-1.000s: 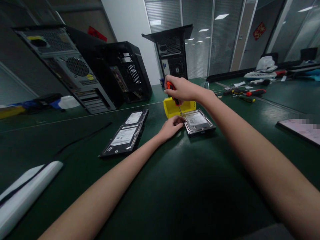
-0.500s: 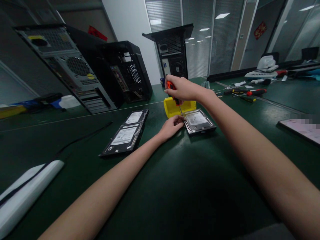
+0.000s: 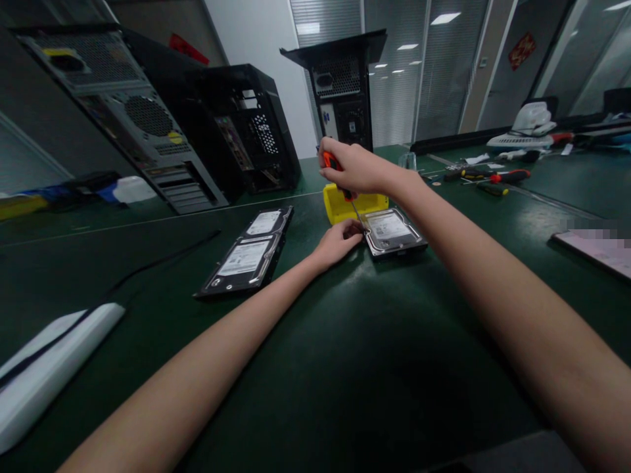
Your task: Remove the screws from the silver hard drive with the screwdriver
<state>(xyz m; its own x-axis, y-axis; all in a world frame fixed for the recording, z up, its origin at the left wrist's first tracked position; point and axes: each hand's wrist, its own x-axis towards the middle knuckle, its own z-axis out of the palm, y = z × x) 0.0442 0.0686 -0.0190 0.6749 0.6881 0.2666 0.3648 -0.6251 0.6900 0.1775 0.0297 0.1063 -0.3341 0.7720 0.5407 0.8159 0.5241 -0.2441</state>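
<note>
My right fingers point(image 3: 329, 175) grip the screwdriver point(image 3: 333, 161), angled toward the hard drive's point(image 3: 392, 228) nine-o'clock edge, where curled left fingers point(image 3: 351, 227) apparently brace it, hold unclear.

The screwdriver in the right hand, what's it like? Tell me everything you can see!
The screwdriver has an orange-and-black handle and a thin shaft that looks like metal. The grip of the right hand wraps the handle and hides part of it. It leans, handle up, with the shaft slanting down and right to the left edge of the drive, beside the left hand. Its tip is too small to make out.
</note>
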